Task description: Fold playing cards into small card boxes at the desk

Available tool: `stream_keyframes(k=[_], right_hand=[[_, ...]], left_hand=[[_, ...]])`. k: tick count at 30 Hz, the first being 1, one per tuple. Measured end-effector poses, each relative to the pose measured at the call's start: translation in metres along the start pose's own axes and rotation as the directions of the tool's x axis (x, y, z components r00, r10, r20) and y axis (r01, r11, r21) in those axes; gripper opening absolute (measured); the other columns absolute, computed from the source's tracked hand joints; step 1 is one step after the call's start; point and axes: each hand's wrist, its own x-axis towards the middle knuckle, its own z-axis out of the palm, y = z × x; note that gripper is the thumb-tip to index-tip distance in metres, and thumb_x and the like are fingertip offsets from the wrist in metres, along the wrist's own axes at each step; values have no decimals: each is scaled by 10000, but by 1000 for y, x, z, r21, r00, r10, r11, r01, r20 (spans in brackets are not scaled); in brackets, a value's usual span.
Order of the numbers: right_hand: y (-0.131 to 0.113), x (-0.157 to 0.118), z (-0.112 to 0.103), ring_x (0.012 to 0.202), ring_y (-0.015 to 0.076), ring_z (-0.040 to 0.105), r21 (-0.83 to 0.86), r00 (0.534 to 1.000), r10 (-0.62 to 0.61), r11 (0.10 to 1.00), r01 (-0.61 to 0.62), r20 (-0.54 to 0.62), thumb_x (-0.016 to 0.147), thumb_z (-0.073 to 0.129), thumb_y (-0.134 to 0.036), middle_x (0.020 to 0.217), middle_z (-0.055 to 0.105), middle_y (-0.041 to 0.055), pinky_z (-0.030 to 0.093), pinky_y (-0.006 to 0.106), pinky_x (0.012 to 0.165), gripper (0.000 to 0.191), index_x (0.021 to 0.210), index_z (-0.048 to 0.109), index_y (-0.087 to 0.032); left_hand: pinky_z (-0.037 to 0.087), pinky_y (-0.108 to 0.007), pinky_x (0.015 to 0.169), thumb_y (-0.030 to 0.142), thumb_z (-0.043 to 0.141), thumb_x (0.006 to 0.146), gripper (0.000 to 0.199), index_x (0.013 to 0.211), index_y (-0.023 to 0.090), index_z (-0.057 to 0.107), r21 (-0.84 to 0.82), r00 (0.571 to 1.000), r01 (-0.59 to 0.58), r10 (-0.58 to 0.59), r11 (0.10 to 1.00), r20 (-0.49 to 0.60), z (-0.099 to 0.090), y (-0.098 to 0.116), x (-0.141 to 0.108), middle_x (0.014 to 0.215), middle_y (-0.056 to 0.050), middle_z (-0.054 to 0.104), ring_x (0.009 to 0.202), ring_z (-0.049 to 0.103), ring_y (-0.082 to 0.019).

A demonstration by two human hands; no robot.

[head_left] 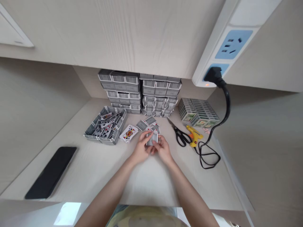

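The open box (120, 128) had walls faced with grey-patterned playing cards edged in white. Inside it I found loose cards (106, 127), many face up, heaped at mixed angles, black and red marks showing. Behind the open box and to its right stood two stacks of boxes, a left stack (121, 85) and a right stack (161, 91), clad in the same grey pattern; their contents could not be made out. Farther right of the open box sat a block of packs (199, 112), striped on top with green patches in front.

My grip was narrow. To the right of the open box, my left hand (141, 148) and right hand (163, 148) together pinched a small grey-backed card piece (153, 137), thumbs on its near face, other fingers curled around and under it. Whether it was one card or several I could not tell.

Just beside the open box, on its right, lay a flat pile of cards (129, 133), a glossy jack uppermost. Scattered cards (142, 125), mostly backs up, lay beyond that pile. Well right of the open box were black-handled scissors (175, 129) and a yellow plastic glue gun (195, 136); nearer me than the box, on its left, a flat black phone (50, 172).
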Motion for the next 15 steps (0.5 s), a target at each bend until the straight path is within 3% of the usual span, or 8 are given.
stream_keyframes(k=[2,4,7,11,15], right_hand=[[-2,0,1,340,119,501,30,999,31,999,-32,42,702,580,-448,489,549,-71,421,235,391,391,951,384,-220],[-3,-2,2,353,123,518,39,995,32,999,-36,97,708,574,-454,485,555,-76,428,236,406,407,964,354,-226],[-3,-6,2,380,126,546,8,978,24,1000,-26,206,728,569,-445,507,564,-80,433,232,422,410,977,318,-236],[-4,-8,-1,401,119,562,-13,944,36,999,-34,329,754,557,-432,553,592,-68,439,230,436,364,935,307,-240],[-10,-9,-2,400,117,569,28,909,31,999,-46,415,755,562,-425,580,621,-55,442,230,442,339,888,312,-238]], left_hand=[[325,-377,994,237,556,754,515,1247,267,411,-163,999,49,-51,985,-9,1,3,1,1296,-69,382,1195,378,-217],[412,-347,892,350,524,781,487,1239,256,385,-279,979,175,-198,944,-56,2,4,1,1236,-72,444,1079,480,-198],[461,-265,686,445,434,814,346,1047,194,481,-252,923,331,-368,909,-113,5,2,-1,952,-44,573,811,554,-146],[380,-205,512,491,370,824,352,746,168,486,-125,913,354,-372,927,-169,5,1,-4,572,32,489,540,461,-97],[316,-194,418,553,338,805,452,606,162,445,-265,881,405,-451,875,-141,4,5,-2,469,45,432,431,400,-77]])
